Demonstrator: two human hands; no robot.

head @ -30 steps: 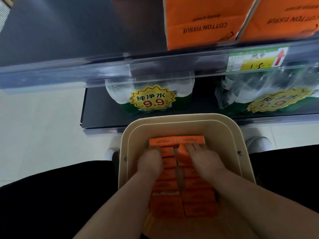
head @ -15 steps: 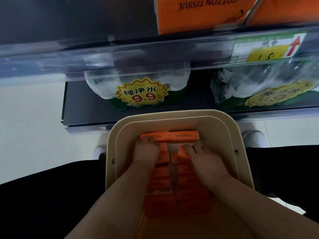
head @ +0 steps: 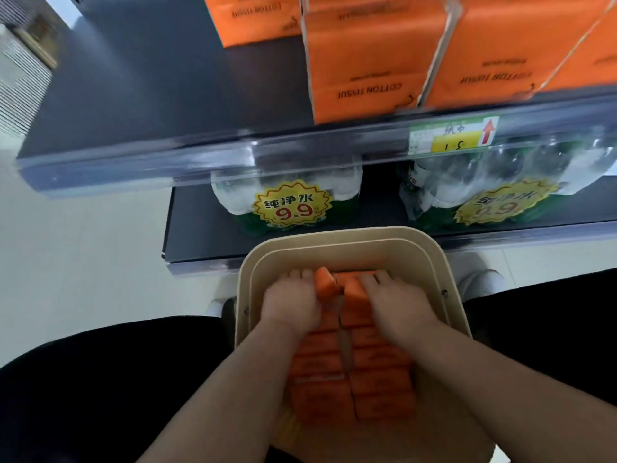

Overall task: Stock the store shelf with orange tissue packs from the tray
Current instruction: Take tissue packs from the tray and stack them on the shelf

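A dark grey metal store shelf (head: 140, 105) with a clear plastic front rail spans the top. Its right half carries large orange packs printed "COTTON TISSUE" (head: 367, 61), standing side by side; its left half is bare. On the lower dark shelf (head: 197, 228) sit two shrink-wrapped bundles of clear water bottles (head: 434, 195), each with a yellow starburst "9.9" sticker. In front of it, between the person's black-clad legs (head: 100, 379), a beige rounded-square plastic tray (head: 344, 242) holds two rows of small orange plastic-wrapped tissue packs (head: 380, 382).

Both bare forearms reach into the tray. The left grip (head: 290, 305) is curled over the far end of the left row, grasping a pack tipped up on edge. The right grip (head: 397, 305) is clenched the same way round the packs at the far end of the right row. A green-and-yellow price tag with a red arrow (head: 454, 135) sits in the rail.
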